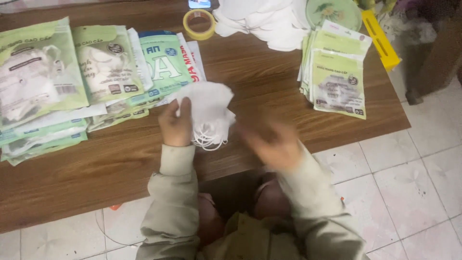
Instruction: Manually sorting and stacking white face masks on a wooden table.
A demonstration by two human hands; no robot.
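The left hand point(175, 126) grips a small stack of white fabric face masks point(208, 107) with dangling ear loops, held just above the brown wooden tabletop point(269, 72). The right hand point(273, 142) is motion-blurred beside the stack, apart from it; whether it is open or closed cannot be told. Left lie green-and-white mask packets point(72, 77), right a neater pile of green packets point(337, 79). Farther back sit a yellow tape roll point(199, 24) and loose white masks point(264, 21).

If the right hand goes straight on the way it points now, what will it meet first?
Probably the white masks in the left hand; the blurred right hand seems to point up-left, though depth is unclear.
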